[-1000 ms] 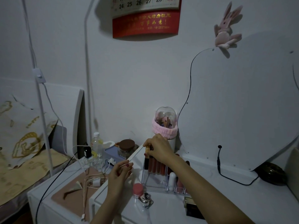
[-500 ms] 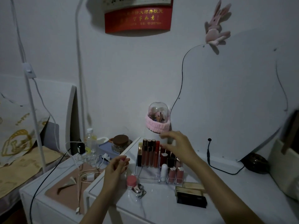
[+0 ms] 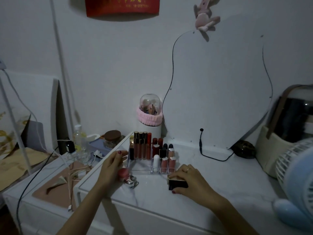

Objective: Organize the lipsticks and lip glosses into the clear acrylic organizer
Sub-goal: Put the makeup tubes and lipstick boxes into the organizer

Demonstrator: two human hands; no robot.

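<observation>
Right hand closed over small dark boxes on the white tabletop, just before the clear acrylic organizer. Left hand loosely open, beside the organizer's left wall, holding nothing. Probably light, stiff, smooth; best pinched across long sides.

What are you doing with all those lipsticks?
A person is tidying lip makeup into a clear organizer on a white table. Many tubes already stand upright in its slots. The right hand is closed around a dark boxy item on the table just in front of the organizer. The left hand rests beside the organizer's left edge, next to a small pink jar. It holds nothing that I can see.
</observation>
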